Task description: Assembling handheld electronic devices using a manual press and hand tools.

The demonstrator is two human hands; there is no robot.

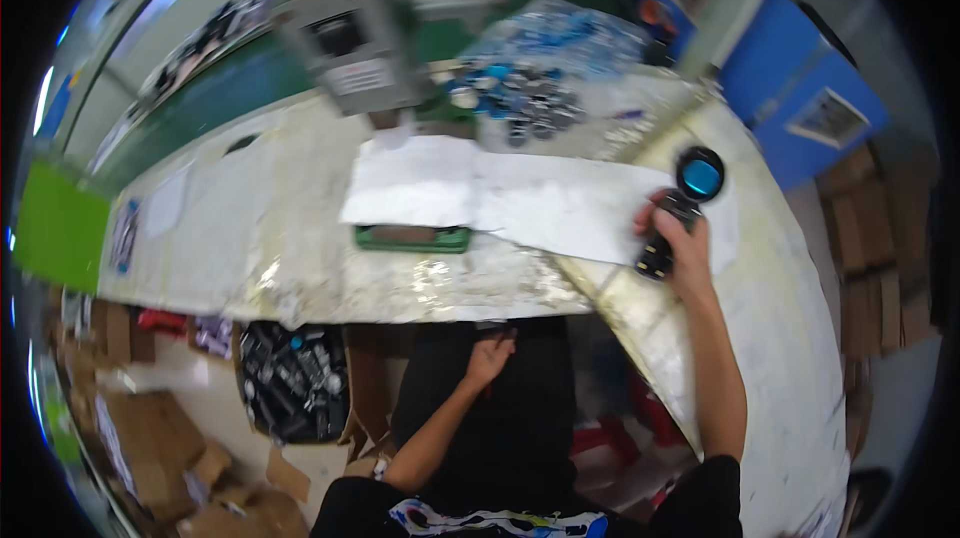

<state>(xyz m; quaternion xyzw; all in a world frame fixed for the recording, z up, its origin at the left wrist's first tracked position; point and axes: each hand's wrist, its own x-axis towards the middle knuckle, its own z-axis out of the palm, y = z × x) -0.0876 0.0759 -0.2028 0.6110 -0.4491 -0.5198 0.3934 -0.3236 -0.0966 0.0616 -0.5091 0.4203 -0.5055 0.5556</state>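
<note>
My right hand is closed around a black torch-shaped device over the right part of the table. Its round head has a shiny blue face and points away from me. Beneath it lies a long white sheet of paper. My left hand is low over my lap, just under the table's front edge, with its fingers curled. A small dark thing shows at its fingertips, too blurred to name.
A grey press-like machine stands at the back, with a green base plate partly under the paper. Behind the paper lie a pile of small metallic and blue parts and clear plastic bags. A carton of black parts sits below left.
</note>
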